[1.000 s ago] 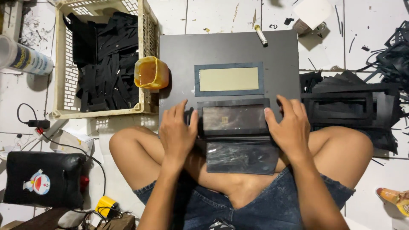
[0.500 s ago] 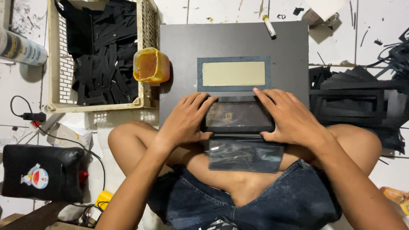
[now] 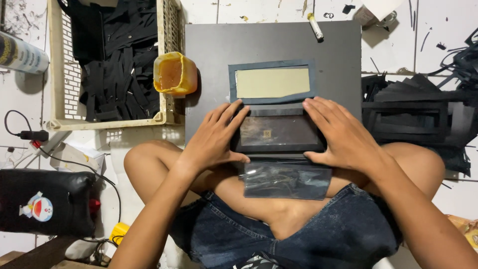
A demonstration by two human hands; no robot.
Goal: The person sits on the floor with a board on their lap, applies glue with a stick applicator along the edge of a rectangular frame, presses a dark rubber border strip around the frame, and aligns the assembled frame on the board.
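Dark leather-look panel (image 3: 279, 132) with a clear window lies flat under my two hands on the grey board (image 3: 209, 50) across my lap. My left hand (image 3: 216, 137) presses its left edge, fingers spread and flat; my right hand (image 3: 341, 134) does the same on the right edge, neither pinching anything. Just beyond my fingertips sits a grey frame with a tan centre (image 3: 273, 82); just beneath my wrists a glossy plastic sleeve (image 3: 287, 180) hangs toward me. Left of my left hand stands an amber glue tub (image 3: 174, 74) against a cream crate of black strips (image 3: 112, 60). To my judgement this is the pressing-down step, and the next move calls for even pressure along both edges, keeping the panel square.
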